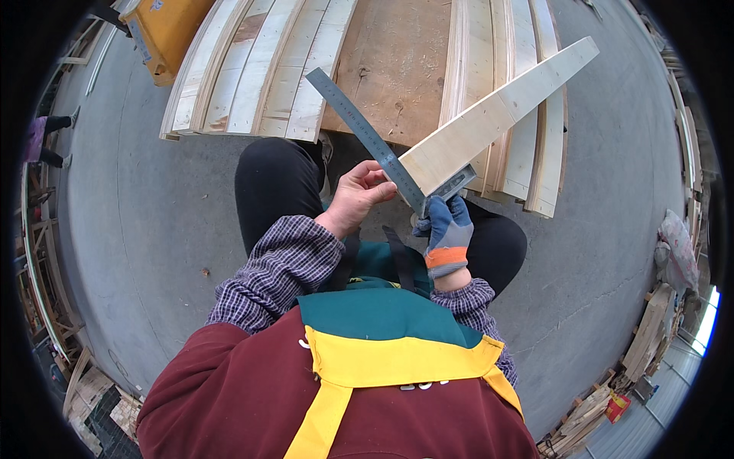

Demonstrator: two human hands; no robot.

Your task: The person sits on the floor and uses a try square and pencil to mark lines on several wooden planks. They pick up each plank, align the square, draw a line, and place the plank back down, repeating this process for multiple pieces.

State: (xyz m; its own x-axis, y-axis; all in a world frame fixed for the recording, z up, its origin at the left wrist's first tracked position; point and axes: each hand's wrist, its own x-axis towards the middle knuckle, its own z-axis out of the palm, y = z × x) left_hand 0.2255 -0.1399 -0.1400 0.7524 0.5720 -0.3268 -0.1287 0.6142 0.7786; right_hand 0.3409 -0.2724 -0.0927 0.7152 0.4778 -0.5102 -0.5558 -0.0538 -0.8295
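The left hand, bare, has its fingers curled and pinched on the steel blade of a metal try square, whose ruler runs up toward 11 o'clock. The right hand, in a blue work glove with an orange cuff, is clamped around the near end of a pale wooden plank and the square's stock beneath it. The plank slants away toward 2 o'clock, its cut end touching the blade at picture centre. At 12 o'clock, beyond the person's black-trousered knees, stacked wooden boards lie on the grey concrete floor. A yellow machine sits at 11 o'clock.
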